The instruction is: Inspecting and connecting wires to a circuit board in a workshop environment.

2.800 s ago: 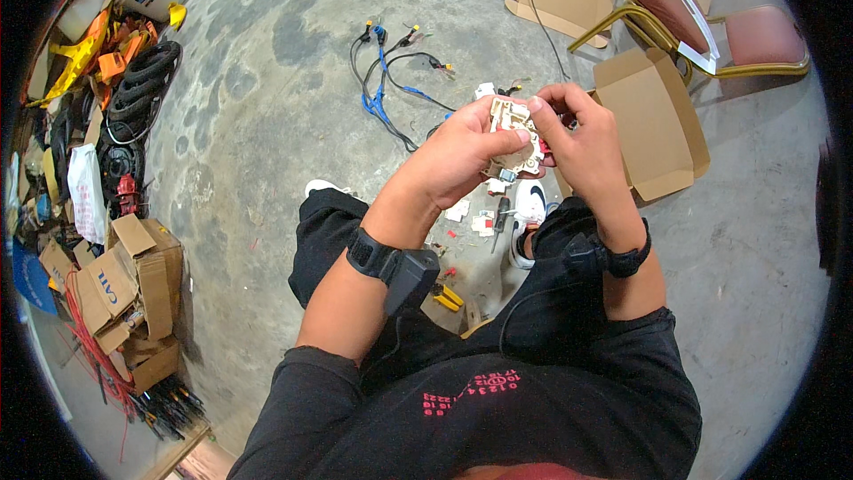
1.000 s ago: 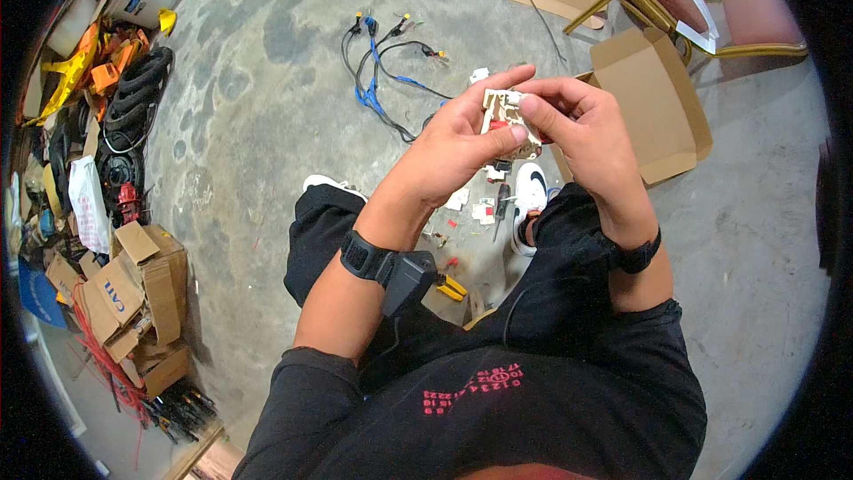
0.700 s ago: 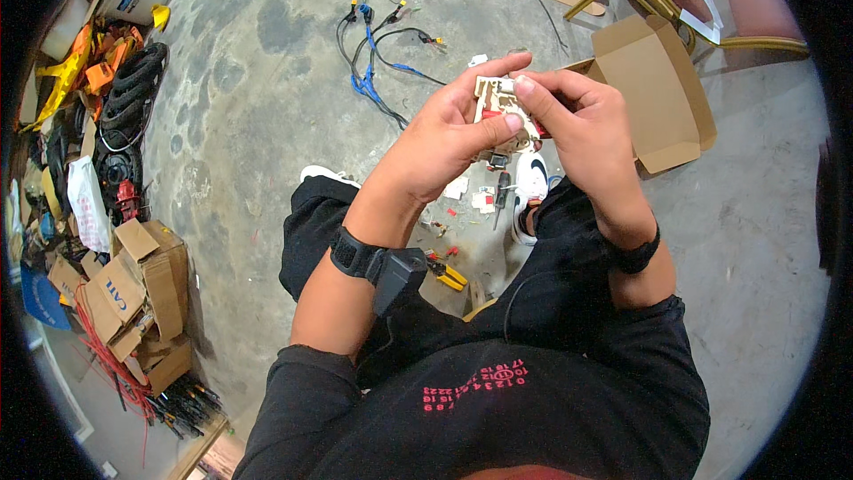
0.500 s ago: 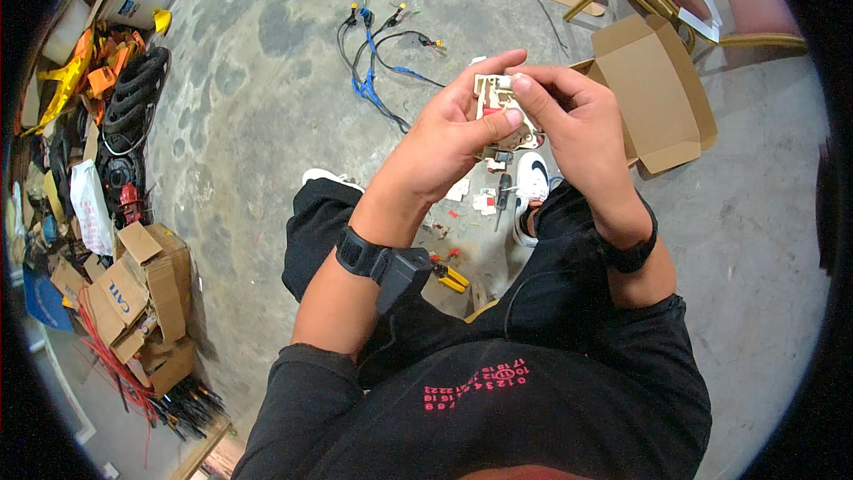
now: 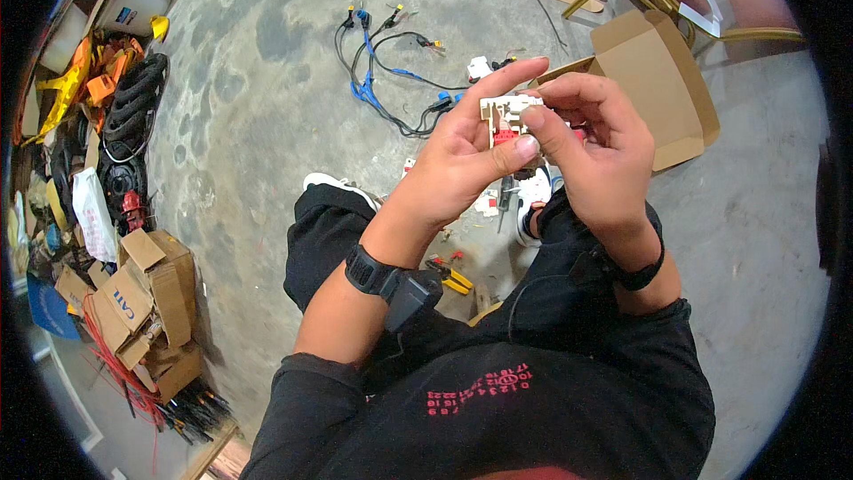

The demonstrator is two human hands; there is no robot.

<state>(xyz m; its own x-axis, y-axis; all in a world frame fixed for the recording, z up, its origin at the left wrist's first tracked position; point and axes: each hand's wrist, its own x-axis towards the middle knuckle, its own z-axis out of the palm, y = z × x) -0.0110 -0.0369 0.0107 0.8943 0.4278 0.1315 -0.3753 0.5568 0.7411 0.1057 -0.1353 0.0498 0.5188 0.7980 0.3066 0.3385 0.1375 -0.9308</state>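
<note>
Unit [image 5: 505,135], 12 o'clock of torso: L hand [image 5: 469,144] grips it, R hand [image 5: 588,138] pinches its 2 o'clock side; step prob. fitting/freeing a part, next likely needs steady L, fine R thumb pressure; driver [image 5: 506,188] at 6 o'clock

on the floor [image 5: 240,213], a box [image 5: 167,284] sits near the left edge, cables [image 5: 362,87] beyond the left hand [image 5: 466,151], a carton [image 5: 671,93] beyond the right hand [image 5: 602,147]

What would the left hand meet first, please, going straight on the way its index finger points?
The left hand would probably meet the open cardboard box, though it might pass above; depth is unclear.
</note>
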